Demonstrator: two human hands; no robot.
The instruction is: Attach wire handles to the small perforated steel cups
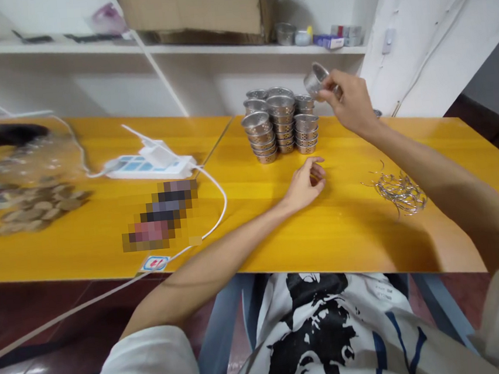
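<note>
My right hand (349, 98) is raised at the upper right, its fingers closed on the rim of a small metal cup (315, 79). The cup is tilted and held above the table, beside stacks of similar perforated metal cups (258, 126). Several stacks stand close together, some taller than others. Just in front of them my left hand (306, 184) hovers over or rests on the table, fingers curved and apart, holding nothing. Whether it touches the surface I cannot tell. A tangled pile of thin bent metal wires (402, 193) lies to the right, near my right forearm.
A white power strip (148, 166) with a plugged-in adapter and a trailing cable (222, 207) lies left of centre. Farther left are round brown discs (44, 207) and a clear plastic bag (48, 159). A shelf (214, 50) holding a cardboard box (197, 10) runs behind the table.
</note>
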